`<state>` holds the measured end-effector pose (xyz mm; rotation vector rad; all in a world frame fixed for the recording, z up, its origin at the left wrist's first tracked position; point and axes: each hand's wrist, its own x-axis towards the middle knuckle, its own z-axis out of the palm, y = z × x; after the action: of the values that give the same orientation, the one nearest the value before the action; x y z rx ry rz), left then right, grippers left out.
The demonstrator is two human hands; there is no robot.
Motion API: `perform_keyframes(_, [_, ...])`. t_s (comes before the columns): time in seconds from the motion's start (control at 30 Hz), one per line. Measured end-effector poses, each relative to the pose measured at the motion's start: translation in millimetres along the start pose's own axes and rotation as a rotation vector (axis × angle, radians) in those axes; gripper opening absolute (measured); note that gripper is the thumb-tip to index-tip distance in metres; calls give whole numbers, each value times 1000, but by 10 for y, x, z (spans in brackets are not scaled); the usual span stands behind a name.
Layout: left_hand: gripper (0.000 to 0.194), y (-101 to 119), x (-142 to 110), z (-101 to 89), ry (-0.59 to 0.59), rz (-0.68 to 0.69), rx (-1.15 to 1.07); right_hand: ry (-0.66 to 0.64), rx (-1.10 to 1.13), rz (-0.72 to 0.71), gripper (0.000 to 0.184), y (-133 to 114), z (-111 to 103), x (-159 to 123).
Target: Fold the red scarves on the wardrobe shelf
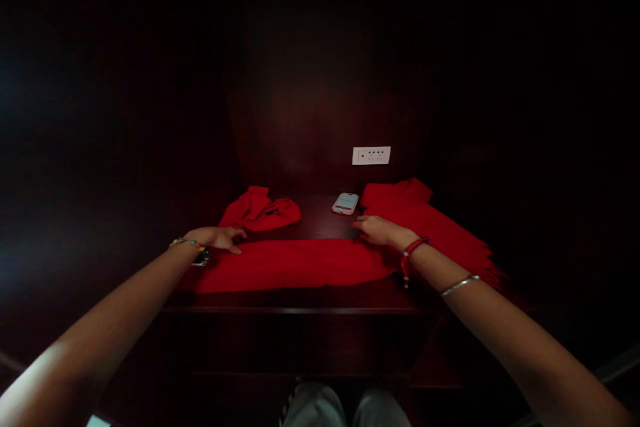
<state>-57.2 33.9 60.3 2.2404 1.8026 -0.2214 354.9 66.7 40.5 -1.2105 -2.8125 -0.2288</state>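
Note:
A long red cloth (290, 264) lies flat in a strip along the front of a dark wooden desk. At its far left edge, my left hand (223, 237) rests on the fabric with thumb and fingers spread. My right hand (379, 229) is over the strip's far right edge, fingers stretched and slightly bent, the fingertips partly in shadow. Behind my left hand sits a crumpled red cloth (267, 211). Beside and beyond my right hand is a spread pile of red cloths (425, 219), their jagged edges fanned out to the right.
A lit phone (345, 203) lies at the back of the desk (316, 221), close to my right hand. On the dark back panel is a white socket plate (371, 155). The desk's front edge (295, 310) runs above my knees (320, 405). Dark panels flank both sides.

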Motion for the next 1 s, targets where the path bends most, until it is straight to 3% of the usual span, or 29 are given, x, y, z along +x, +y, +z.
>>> perform_keyframes(0.1, [33,-2,147,83,-78,6,-13,-149,-103,93,24,46,84,193])
perform_keyframes(0.2, [18,-54,126,-15,-42,53,-8,-145,-131,156,16,132,104,222])
perform_keyframes(0.27, [18,-115,62,-107,100,86,35,-79,-141,183,19,216,84,198])
perform_keyframes(0.33, [24,-168,-1,-135,297,74,109,67,-131,249,24,294,67,168])
perform_keyframes(0.4, [34,-178,-49,-58,465,8,210,232,-121,321,27,324,76,139])
perform_keyframes(0.47, [47,-120,-97,105,549,-32,293,353,-115,322,29,271,114,99])
perform_keyframes(0.6, [51,124,-271,444,506,191,325,403,-18,93,32,-30,206,-83])
perform_keyframes(0.7, [35,230,-392,564,468,306,397,270,46,-63,25,-242,253,-288])
perform_keyframes(0.87, [41,82,-303,553,374,209,377,39,-63,-67,20,-348,292,-445])
perform_keyframes(1.0, [44,-33,-187,504,365,171,405,50,-87,6,20,-305,293,-373])
